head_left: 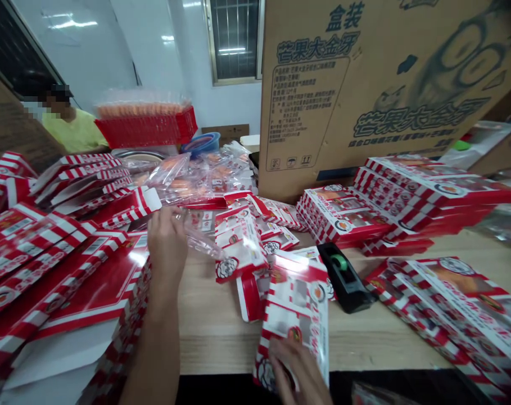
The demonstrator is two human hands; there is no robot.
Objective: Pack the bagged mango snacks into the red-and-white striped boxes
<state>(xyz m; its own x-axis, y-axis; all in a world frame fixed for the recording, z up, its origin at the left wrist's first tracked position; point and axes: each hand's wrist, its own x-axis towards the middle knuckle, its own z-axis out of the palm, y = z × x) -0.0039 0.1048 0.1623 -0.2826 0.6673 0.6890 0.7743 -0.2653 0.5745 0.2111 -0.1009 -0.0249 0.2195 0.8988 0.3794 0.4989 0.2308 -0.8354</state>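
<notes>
My left hand [166, 244] is raised above the table and pinches a clear plastic bag [200, 239], which trails to the right of it. A red-and-white striped carton [129, 208] lies just beyond those fingers. My right hand [297, 371] grips the near edge of a flat red-and-white windowed carton [295, 315] at the table's front edge. Its fingers lie over the carton's face, and the thumb is hidden. Several similar cartons lie loose between my hands.
Stacks of striped cartons [48, 281] rise at the left, with more at the right [407, 197]. A black tape dispenser [343, 278] stands on the wooden table [213, 320]. A large cardboard box [365, 84] stands upright behind, and a person in a yellow shirt [72, 129] sits at the back left.
</notes>
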